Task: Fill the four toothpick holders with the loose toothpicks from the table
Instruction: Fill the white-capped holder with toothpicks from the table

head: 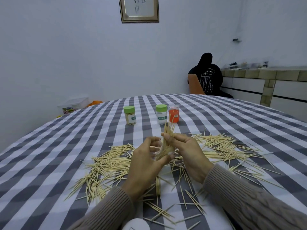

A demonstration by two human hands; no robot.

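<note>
Mid-frame: right hand (184, 153) pinching a bundle (166, 140) of toothpicks, tips fanned upward and uneven. Left hand (146, 161) curled round something clear just below it, probably an open holder (157, 152), mostly hidden behind fingers and sticks. Looks like loading that holder, bundle going in at a slant.

Risks from here: splayed tips catching the rim, a few sliding out of the pinch and dropping back among the loose toothpicks (113, 165) spread across the lower half of the desk (49, 146). Bundle too thick for the mouth, likely jamming. Holder tipping in the left grip if pushed hard from above.

Upper centre: green-lidded holder (129, 115) packed with sticks, second green-lidded holder (161, 114) seemingly empty, red holder (174, 115) touching it on the right, contents hard to read. Well apart from the hands, so safe from a knock. White round object (137, 224) at bottom edge, possibly a lid, unclear. Plenty still scattered; task far from done.
</note>
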